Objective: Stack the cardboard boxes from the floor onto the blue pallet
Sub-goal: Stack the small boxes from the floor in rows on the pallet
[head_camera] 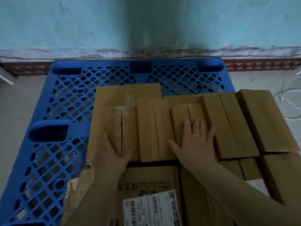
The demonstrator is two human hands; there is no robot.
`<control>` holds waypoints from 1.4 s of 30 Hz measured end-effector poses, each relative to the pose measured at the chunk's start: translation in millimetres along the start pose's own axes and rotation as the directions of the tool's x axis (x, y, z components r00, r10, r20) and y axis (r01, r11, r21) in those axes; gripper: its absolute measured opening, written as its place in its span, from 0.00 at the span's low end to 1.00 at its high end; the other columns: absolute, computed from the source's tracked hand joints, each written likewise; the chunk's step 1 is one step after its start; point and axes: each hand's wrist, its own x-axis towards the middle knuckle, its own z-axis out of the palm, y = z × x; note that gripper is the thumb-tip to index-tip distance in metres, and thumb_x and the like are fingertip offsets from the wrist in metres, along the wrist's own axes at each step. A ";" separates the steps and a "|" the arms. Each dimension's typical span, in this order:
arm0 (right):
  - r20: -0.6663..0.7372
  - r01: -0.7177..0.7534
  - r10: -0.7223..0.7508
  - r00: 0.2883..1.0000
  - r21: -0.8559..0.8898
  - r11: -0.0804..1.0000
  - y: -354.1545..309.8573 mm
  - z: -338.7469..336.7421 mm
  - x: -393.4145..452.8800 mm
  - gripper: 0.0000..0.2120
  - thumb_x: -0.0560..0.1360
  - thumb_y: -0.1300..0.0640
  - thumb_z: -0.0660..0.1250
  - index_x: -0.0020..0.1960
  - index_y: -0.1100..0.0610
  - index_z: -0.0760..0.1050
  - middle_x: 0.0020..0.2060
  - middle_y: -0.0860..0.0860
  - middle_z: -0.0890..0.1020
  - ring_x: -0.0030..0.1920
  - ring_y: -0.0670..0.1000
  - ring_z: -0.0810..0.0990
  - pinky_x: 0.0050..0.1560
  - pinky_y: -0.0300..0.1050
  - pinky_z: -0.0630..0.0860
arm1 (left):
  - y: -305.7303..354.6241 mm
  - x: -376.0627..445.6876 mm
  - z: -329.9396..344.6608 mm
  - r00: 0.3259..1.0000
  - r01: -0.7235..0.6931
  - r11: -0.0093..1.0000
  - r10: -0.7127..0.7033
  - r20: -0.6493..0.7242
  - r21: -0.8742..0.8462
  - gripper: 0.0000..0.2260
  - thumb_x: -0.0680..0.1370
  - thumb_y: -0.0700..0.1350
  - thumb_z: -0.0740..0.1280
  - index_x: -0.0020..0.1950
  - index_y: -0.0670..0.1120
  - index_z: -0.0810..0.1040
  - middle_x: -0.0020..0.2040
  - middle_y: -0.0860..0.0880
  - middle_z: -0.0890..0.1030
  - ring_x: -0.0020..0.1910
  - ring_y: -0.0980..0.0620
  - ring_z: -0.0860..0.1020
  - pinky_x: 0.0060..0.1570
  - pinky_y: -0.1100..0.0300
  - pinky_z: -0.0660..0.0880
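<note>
The blue pallet lies on the floor against a turquoise wall, filling the left and centre of the frame. Cardboard boxes cover its right half in a row of narrow ones laid side by side on a wider flat box.

The left hand, at lower centre, is spread flat on the leftmost narrow box, fingers straight and thumb along its near edge. The right hand presses flat on the third narrow box, fingers splayed and straight, gripping nothing.

Two longer boxes sit at the right of the row, the far one tilted outward. At the bottom of the frame lies a printed box with a white shipping label. A white cable curls on the floor at the right edge.
</note>
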 end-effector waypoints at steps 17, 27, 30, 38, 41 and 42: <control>0.026 -0.031 0.028 0.999 0.108 0.994 -4.2 1.3 -4.7 0.37 0.76 0.37 0.48 0.73 0.51 0.30 0.73 0.62 0.34 0.72 0.61 0.32 0.70 0.60 0.34 | -12.0 17.1 -1.5 0.990 0.010 0.997 0.000 0.144 -0.073 0.55 0.59 0.63 0.75 0.74 0.58 0.42 0.75 0.49 0.61 0.68 0.45 0.68 0.59 0.49 0.70; 0.167 0.623 -0.646 0.745 0.173 0.763 -86.4 37.6 -142.3 0.19 0.79 0.49 0.48 0.55 0.39 0.78 0.56 0.40 0.80 0.58 0.45 0.78 0.52 0.54 0.79 | -12.4 20.8 -1.6 0.988 0.003 0.997 0.009 0.155 -0.078 0.54 0.59 0.63 0.75 0.74 0.59 0.43 0.75 0.47 0.62 0.68 0.44 0.69 0.61 0.49 0.69; 0.089 0.649 -0.663 0.744 0.140 0.748 -77.9 44.5 -143.6 0.13 0.79 0.46 0.48 0.60 0.43 0.65 0.56 0.38 0.80 0.58 0.45 0.78 0.51 0.53 0.79 | -12.2 19.1 -0.7 0.990 -0.004 0.998 0.013 0.140 -0.061 0.54 0.59 0.63 0.75 0.74 0.58 0.43 0.75 0.46 0.63 0.68 0.43 0.69 0.61 0.49 0.70; 0.300 0.725 -0.685 0.664 -0.036 0.688 -60.1 43.4 -143.2 0.28 0.68 0.33 0.60 0.66 0.39 0.67 0.68 0.43 0.70 0.66 0.48 0.72 0.58 0.57 0.75 | -7.6 14.8 0.1 0.995 -0.011 1.000 0.013 0.101 -0.020 0.53 0.59 0.63 0.75 0.73 0.59 0.45 0.74 0.44 0.65 0.67 0.41 0.70 0.60 0.46 0.70; 0.281 0.712 -0.678 0.679 -0.031 0.701 -59.2 35.8 -143.9 0.25 0.68 0.35 0.59 0.64 0.38 0.70 0.65 0.42 0.74 0.66 0.47 0.72 0.61 0.58 0.72 | -6.3 11.6 2.0 0.996 -0.005 1.000 0.005 0.086 -0.008 0.51 0.61 0.63 0.74 0.74 0.57 0.45 0.74 0.44 0.64 0.67 0.41 0.69 0.59 0.46 0.70; 0.265 0.707 -0.676 0.687 -0.029 0.707 -57.7 31.0 -145.4 0.29 0.66 0.33 0.61 0.65 0.40 0.69 0.65 0.43 0.74 0.66 0.48 0.72 0.61 0.59 0.69 | -5.8 9.1 2.8 0.997 0.003 1.000 -0.001 0.073 -0.020 0.50 0.62 0.62 0.73 0.75 0.56 0.45 0.74 0.44 0.64 0.68 0.41 0.69 0.60 0.45 0.70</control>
